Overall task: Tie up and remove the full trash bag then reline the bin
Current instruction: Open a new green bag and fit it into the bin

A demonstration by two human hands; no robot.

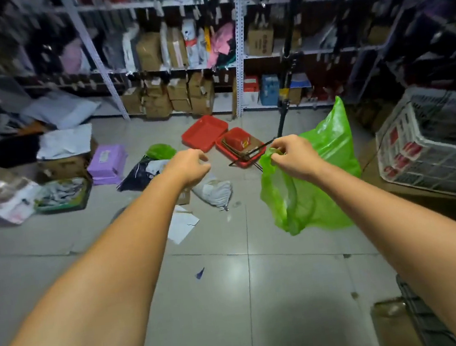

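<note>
Relining, by the look of it: right hand (290, 157) pinches the bag (325, 187) by its rim; left hand (192, 167) is curled, empty. Next, it should probably catch the opposite rim.

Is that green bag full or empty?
Empty: the green bag hangs limp and see-through from the right hand, with nothing bulging inside.
</note>
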